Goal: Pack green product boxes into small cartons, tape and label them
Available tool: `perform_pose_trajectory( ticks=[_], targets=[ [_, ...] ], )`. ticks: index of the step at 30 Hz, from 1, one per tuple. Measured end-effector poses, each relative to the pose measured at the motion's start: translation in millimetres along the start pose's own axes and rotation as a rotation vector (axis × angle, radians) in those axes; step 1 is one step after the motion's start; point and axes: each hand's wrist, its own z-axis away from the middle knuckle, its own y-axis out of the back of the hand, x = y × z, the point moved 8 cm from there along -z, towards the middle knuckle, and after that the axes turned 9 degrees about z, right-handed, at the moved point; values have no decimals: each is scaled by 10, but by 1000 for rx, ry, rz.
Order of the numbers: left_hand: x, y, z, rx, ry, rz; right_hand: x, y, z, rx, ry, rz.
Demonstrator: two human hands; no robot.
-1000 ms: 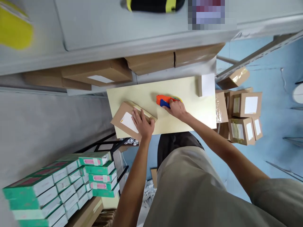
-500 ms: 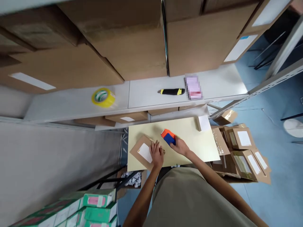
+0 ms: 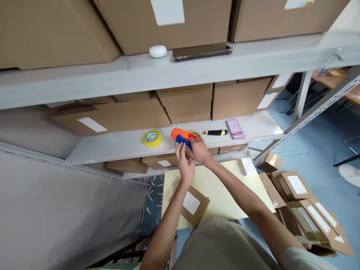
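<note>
Tape gun (image 3: pixel 182 134), hard and shiny, orange with a blue part, is higher up than before, in front of the gray shelf (image 3: pixel 123 142). The right hand (image 3: pixel 200 150) still grips it tight. The left hand (image 3: pixel 186 167) has let go of the flat brown box (image 3: pixel 202 208) and come up to the gun's blue part; I can't quite tell if its fingers pinch it or just touch it. So the tape gun is at the fingers of both hands. The cardboard box, with its smooth white label, lies on the pale yellow tabletop (image 3: pixel 222 197), below the left hand. A round yellow tape roll (image 3: pixel 145 139) sits on the shelf, left of the gun.
</note>
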Motion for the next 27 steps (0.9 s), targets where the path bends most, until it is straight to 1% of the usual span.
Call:
perform_pose_trajectory(
  ticks=[2,3,5,6,8,10,11,13,14,15,16,17,19,20,22,23,25,27],
  targets=[
    [-206,-92,-222,-45,78,29,-4,-36,-276,-14,-29,59],
    [-301,-143,-293,-79,115,42,8,-67,-384,-20,-41,82],
    [-458,-232,-339,-163,169,67,35,-142,-542,-33,-42,121],
    [-522,-255,-310,-200,183,79,45,-182,-593,-42,-28,138],
    [-651,-231,-143,-235,199,92,58,-257,-633,-56,11,161],
    [-815,-114,168,-210,224,75,72,-315,-562,-28,46,164],
    [-915,-37,377,-189,250,52,84,-340,-472,12,59,152],
    [-1122,110,887,-161,328,-22,134,-442,-168,110,77,94],
    [-1210,165,1174,-165,375,-67,180,-546,40,141,81,45],
    [-1276,202,1467,-180,422,-112,248,-695,277,146,74,-14],
    [-1313,215,1756,-209,466,-154,335,-893,532,116,55,-83],
    [-1322,204,2029,-249,505,-189,449,-1132,799,57,7,-154],
    [-1275,127,2494,-342,566,-248,719,-1689,1366,-140,-146,-285],
    [-1237,72,2676,-387,588,-276,848,-1966,1656,-252,-229,-336],
    [-1179,-19,2934,-442,631,-346,1041,-2424,2190,-447,-348,-415],
    [-1163,-57,3019,-467,647,-375,1108,-2588,2410,-517,-385,-444],
    [-1149,-111,3119,-512,661,-414,1186,-2796,2732,-609,-425,-486],
    [-1159,-120,3155,-538,672,-437,1200,-2901,2920,-674,-440,-521]
  ],
)
